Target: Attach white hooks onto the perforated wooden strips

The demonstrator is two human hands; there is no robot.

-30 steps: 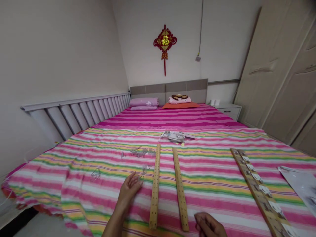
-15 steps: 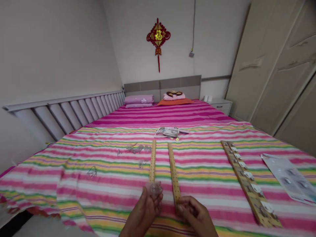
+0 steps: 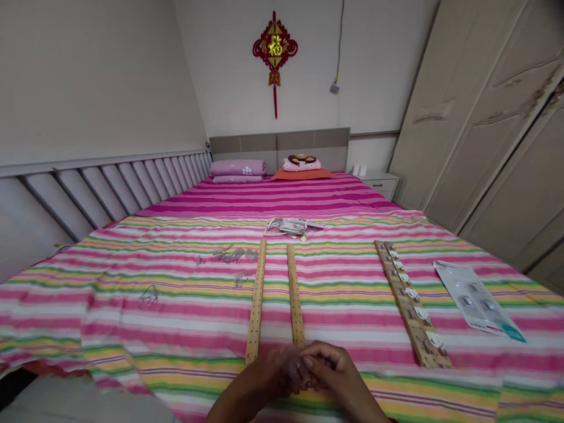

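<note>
My left hand (image 3: 264, 379) and my right hand (image 3: 337, 376) meet at the near edge of the striped bed cover (image 3: 132, 294). Both pinch a small clear plastic piece (image 3: 294, 370) between their fingertips, just below the near ends of two perforated wooden strips (image 3: 256, 305) (image 3: 295, 302) that lie side by side. Several clear plastic pieces (image 3: 231, 254) lie scattered to the left of the strips. A third wooden strip (image 3: 409, 299), with several clear pieces fixed along it, lies to the right.
A printed card sheet (image 3: 478, 301) lies at the far right, an opened plastic packet (image 3: 288, 226) beyond the strips. Pillows (image 3: 238, 169) sit by the headboard. A slatted rail (image 3: 110, 188) runs along the left, a wardrobe (image 3: 484, 117) stands at the right.
My left hand picked a clear piece from the bed left of the strips and brought it to the near edge. My right hand closed in and now pinches it too. The view tilted down.
</note>
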